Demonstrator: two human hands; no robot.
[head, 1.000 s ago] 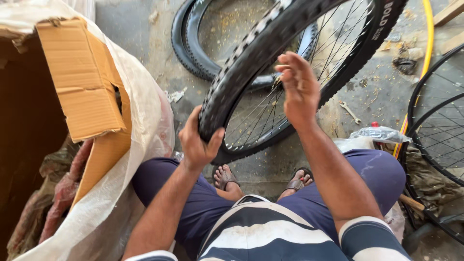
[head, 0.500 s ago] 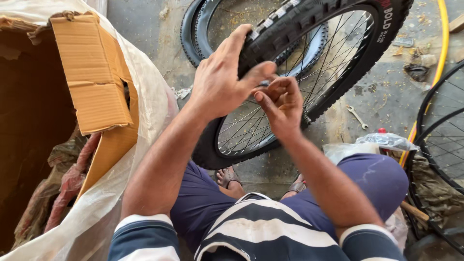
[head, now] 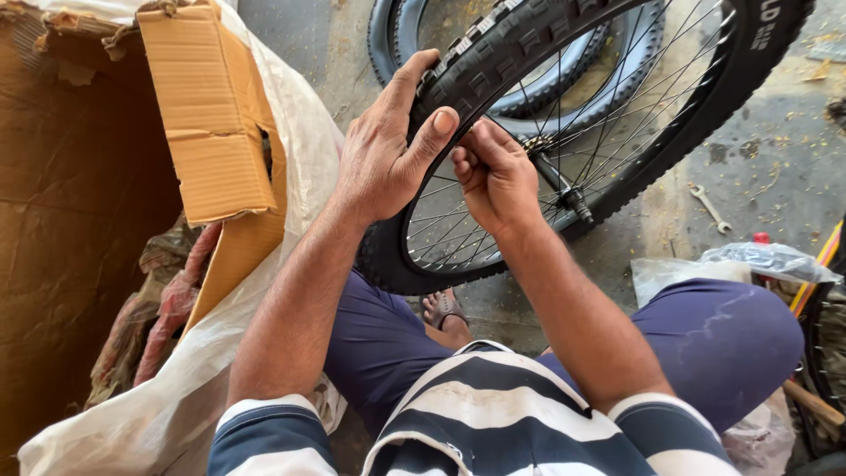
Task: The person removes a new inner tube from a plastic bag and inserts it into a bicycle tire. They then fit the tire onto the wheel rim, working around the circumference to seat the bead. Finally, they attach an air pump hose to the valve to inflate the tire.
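The bike tyre (head: 493, 53) is showing black, with bumpy blocks all in rows. The spokes (head: 617, 97) are shining thin and silver. Another tyre (head: 564, 84) lying behind is looking black too. The shirt (head: 476, 414) is wearing white and dark blue stripes. The trousers (head: 714, 344) are looking purple-blue. The cardboard box (head: 211, 115) is glowing light brown, and the plastic sheet (head: 176, 388) under it is looking milky white. The floor (head: 758, 167) is looking grey with little yellow bits. The spanner (head: 710, 208) is shining silver.
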